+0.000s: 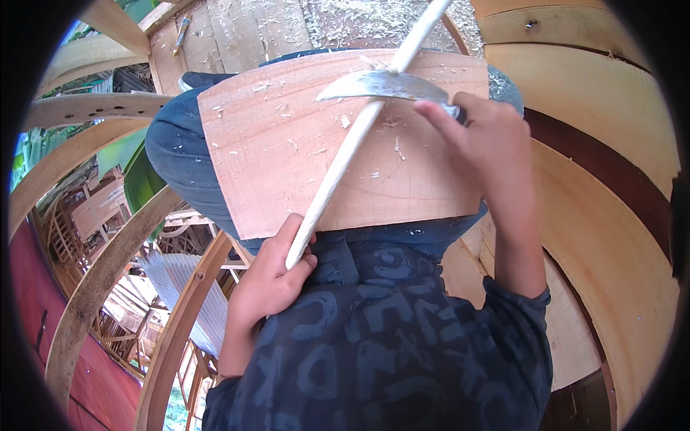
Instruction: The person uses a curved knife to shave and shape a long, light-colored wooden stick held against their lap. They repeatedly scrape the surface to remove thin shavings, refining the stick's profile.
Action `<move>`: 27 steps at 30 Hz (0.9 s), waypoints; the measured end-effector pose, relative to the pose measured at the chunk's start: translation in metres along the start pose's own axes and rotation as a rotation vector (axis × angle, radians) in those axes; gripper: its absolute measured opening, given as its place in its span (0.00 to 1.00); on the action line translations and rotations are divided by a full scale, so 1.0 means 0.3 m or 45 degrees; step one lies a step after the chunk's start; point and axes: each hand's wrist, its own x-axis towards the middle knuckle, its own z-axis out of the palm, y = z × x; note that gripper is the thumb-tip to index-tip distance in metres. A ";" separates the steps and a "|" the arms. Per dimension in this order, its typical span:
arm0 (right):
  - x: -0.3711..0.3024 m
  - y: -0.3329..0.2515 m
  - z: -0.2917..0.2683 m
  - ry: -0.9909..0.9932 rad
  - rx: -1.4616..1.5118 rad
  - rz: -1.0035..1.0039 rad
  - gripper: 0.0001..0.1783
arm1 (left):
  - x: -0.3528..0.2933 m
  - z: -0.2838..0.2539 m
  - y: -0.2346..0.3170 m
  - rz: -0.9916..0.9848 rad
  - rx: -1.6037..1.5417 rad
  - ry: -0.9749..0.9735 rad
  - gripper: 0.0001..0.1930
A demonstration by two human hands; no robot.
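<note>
My left hand [282,267] is closed around the near end of a long pale wooden stick [339,172], which slants up and to the right across a board [273,154] on my lap. In my right hand [485,133] is a curved-bladed knife [384,85]; its handle is mostly hidden by my fingers. The blade lies across the stick toward its far part, with curled shavings bunched just beyond the edge. Small wood shavings are scattered over the board. The stick's far end runs out of the top of the view.
Plank walls [596,187] curve close along my right side. Wooden rails [129,276] stand at my left, with a corrugated sheet [188,294] and green leaves beyond them. Ahead, the plank floor [237,29] is strewn with shavings, and a small yellowish object [182,36] lies on it.
</note>
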 end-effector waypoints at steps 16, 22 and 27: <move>0.008 -0.008 -0.008 -0.054 0.048 0.129 0.35 | 0.001 -0.027 -0.006 -0.005 -0.117 -0.044 0.12; -0.025 0.030 -0.028 -0.070 0.209 0.344 0.30 | 0.015 -0.044 0.006 0.010 0.001 -0.060 0.13; -0.110 -0.129 0.053 -0.162 0.571 0.031 0.25 | -0.033 -0.039 0.048 0.039 0.325 0.047 0.14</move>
